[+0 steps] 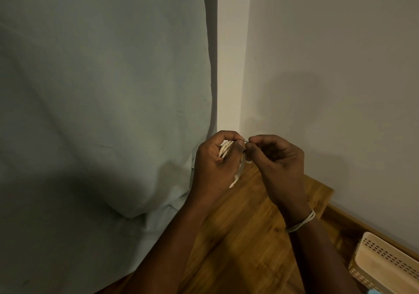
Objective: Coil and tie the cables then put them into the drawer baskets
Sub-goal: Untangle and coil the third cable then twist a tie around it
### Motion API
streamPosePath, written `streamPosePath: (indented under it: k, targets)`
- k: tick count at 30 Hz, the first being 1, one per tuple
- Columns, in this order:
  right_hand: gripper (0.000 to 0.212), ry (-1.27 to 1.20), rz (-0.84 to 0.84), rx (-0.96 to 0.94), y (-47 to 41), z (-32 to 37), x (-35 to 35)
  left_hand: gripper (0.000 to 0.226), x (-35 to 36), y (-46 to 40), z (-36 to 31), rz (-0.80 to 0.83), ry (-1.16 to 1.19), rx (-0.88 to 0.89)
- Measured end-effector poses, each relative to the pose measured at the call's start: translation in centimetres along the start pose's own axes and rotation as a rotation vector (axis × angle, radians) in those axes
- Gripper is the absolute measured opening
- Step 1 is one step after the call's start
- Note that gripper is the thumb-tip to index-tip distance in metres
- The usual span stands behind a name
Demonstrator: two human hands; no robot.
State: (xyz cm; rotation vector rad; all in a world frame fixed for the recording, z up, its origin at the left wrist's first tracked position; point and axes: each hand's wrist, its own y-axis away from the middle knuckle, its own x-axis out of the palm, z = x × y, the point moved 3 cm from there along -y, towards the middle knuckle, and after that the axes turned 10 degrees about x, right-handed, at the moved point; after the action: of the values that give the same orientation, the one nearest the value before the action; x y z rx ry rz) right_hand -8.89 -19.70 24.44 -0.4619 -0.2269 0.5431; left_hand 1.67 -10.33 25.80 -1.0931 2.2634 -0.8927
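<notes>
Already coiled, the white cable [225, 149] sat gripped in the left hand [215, 159] above the bench [238, 237], while the right hand [275, 157] pinched what looked like a thin tie [246, 141]. Tying seemed unfinished; the basket [385, 268] waited nearby.

- The left hand [216, 157] was raised in the middle of the scene, fingers curled round a coil of white cable [225, 149], thumb laid across the top of it.
- The right hand [275, 157] sat just right of the left, at the same height, knuckles up; its thumb and forefinger pinched a thin dark tie [246, 141] running between the two hands.
- Both forearms were bare and rose from the near edge, the right one crossing in from the near right.
- A pale band [301, 221] circled the right wrist.
</notes>
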Motion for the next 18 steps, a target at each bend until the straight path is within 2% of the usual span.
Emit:
streamPosePath:
  k: [4, 10, 18]
  targets:
    - [0.015, -0.003, 0.011, -0.003, -0.06, 0.11, -0.11, 0.017, 0.01, -0.02, -0.10, 0.006, -0.005, -0.007]
    - [0.017, 0.006, 0.036, -0.008, -0.09, 0.25, -0.20, 0.005, 0.02, -0.10, -0.37, 0.032, 0.002, 0.012]
    - [0.018, 0.025, 0.075, -0.029, -0.19, 0.41, -0.23, 0.008, -0.11, -0.16, -0.27, 0.050, -0.026, 0.057]
